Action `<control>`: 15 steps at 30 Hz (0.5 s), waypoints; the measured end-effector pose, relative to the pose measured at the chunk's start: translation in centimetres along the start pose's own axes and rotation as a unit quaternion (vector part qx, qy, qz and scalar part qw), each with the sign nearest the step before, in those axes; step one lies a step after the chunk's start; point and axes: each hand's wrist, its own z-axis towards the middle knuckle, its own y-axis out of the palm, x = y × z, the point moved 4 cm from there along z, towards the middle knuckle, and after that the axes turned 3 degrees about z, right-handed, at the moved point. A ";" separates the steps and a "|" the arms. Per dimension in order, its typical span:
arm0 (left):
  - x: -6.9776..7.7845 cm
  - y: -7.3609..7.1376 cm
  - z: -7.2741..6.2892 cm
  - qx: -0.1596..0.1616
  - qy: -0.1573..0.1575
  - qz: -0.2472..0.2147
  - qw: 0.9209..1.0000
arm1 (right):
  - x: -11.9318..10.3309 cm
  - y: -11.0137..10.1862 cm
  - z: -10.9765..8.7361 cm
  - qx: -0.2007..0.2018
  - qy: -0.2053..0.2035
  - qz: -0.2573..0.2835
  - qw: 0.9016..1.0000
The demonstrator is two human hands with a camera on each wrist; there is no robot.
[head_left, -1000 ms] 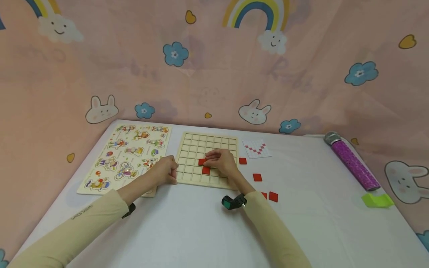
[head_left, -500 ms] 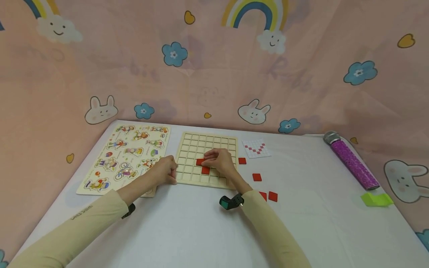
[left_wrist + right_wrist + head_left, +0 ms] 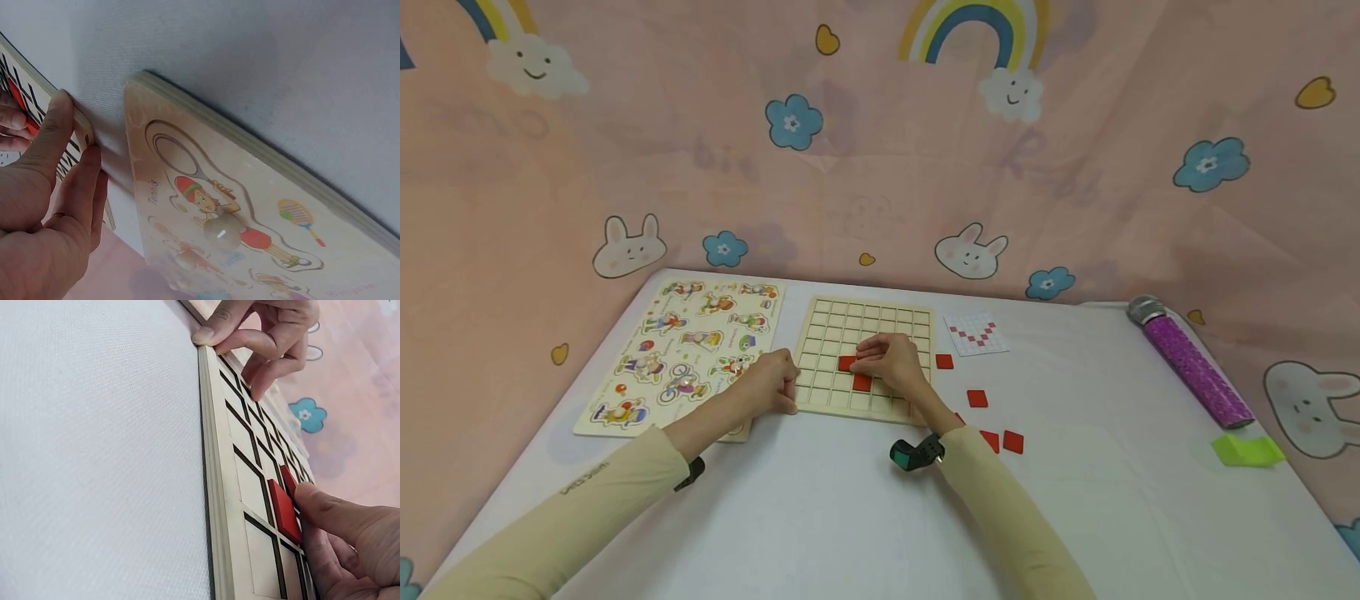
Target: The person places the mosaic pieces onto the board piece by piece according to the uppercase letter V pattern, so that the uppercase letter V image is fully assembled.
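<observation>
My left hand (image 3: pixel 766 383) pinches the near-left corner of a wooden grid board (image 3: pixel 831 396), with the thumb and a finger on its edge in the left wrist view. Over the middle of the board, my right hand (image 3: pixel 897 363) holds a red square tile (image 3: pixel 847 363) by its fingertips. In the right wrist view, the thumb (image 3: pixel 328 509) lies against that tile. A second red tile (image 3: pixel 862 382) sits one row nearer and slightly right, in a square of the grid. My right hand hides part of the board's right side.
Several loose red tiles (image 3: pixel 977 398) lie right of the board. A card with a red checked pattern (image 3: pixel 977 334) rests behind them. Left stands a picture puzzle board (image 3: pixel 700 358). A purple microphone (image 3: pixel 1195 367) and a green piece (image 3: pixel 1247 451) lie far right.
My right hand and its red tile have shifted slightly left, then stayed nearly still. My left hand has kept its hold on the board's corner. Another loose tile's edge now shows beside the right sleeve.
</observation>
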 end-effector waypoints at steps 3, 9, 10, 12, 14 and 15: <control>0.1 0.0 0.0 0.001 -0.001 0.001 1.000 | 0.0 0.1 0.0 -0.001 -0.004 -0.001 1.000; 0.0 0.0 0.0 0.000 -0.010 -0.006 1.000 | -0.1 0.1 0.0 -0.001 -0.008 0.000 1.000; 0.0 0.0 0.0 0.000 -0.011 -0.008 1.000 | -0.1 0.1 0.0 0.000 -0.006 0.002 1.000; -0.1 0.0 0.0 0.001 -0.010 -0.010 1.000 | -0.1 0.1 0.0 0.001 -0.005 0.005 1.000; -0.1 0.0 0.0 0.003 -0.008 -0.009 1.000 | 0.0 0.1 0.0 0.000 -0.002 0.009 1.000; -0.1 0.0 0.0 0.004 -0.007 -0.009 1.000 | 0.0 0.1 0.0 -0.001 0.000 0.012 1.000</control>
